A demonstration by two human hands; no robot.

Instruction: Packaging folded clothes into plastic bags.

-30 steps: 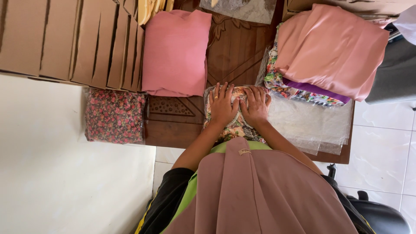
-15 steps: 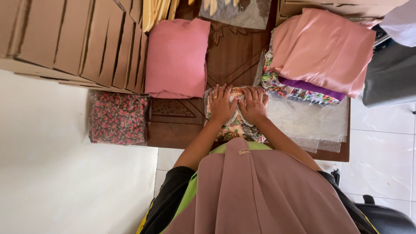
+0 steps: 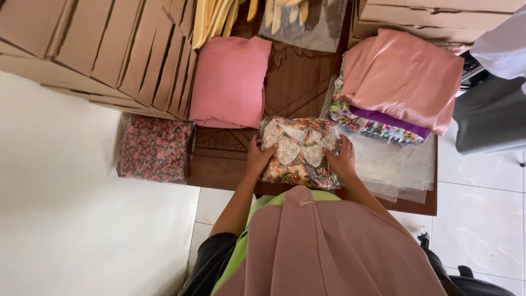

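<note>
1. A floral packet point(image 3: 298, 151), a folded flowered garment with a cream lace collar sealed in clear plastic, lies flat at the near edge of the brown carved desk point(image 3: 227, 159), straight in front of the person.
2. The left hand point(image 3: 257, 158) presses against the packet's left edge, fingers curled over the plastic; its grip is narrow and rests on the packet rather than lifting it.
3. The right hand point(image 3: 342, 159) does the same on the right edge, fingers spread on the wrap; its grip likewise lies on the packet.
4. Whether either hand truly pinches the plastic or only presses it, I cannot tell.
5. Just right of the packet, partly under the right hand, lies a stack of clear bags point(image 3: 392, 164), reaching to the desk's right edge.
6. Beyond those bags sits a pile of folded cloth: salmon cloth point(image 3: 405, 77) on top, a purple layer point(image 3: 392, 120) beneath, and bright patterned fabric point(image 3: 378, 130) at the bottom.
7. A folded pink cloth point(image 3: 227, 82) lies at the far left of the desk, apart from the packet.
8. A dark rose-print packet point(image 3: 153, 148) sits off the desk's left side, on the white surface point(image 3: 71, 219).
9. Flattened cardboard boxes point(image 3: 104, 49) stand in a row at the upper left.
10. The person's mauve headscarf point(image 3: 329, 246) fills the bottom centre.
</note>
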